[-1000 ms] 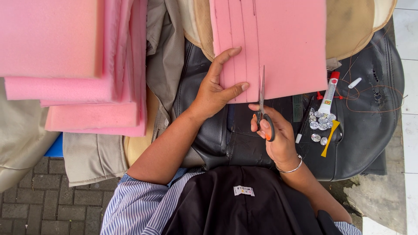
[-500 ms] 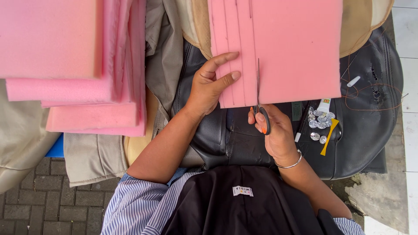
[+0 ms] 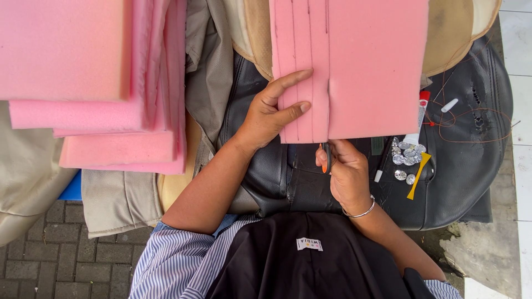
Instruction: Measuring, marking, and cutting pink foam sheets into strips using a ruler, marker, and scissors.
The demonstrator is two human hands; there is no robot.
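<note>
Hands, scissors, pink foam sheet

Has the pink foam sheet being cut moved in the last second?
Yes. The pink foam sheet has slid toward the person, now covering more of the glue tube lying on the black seat cover.
</note>
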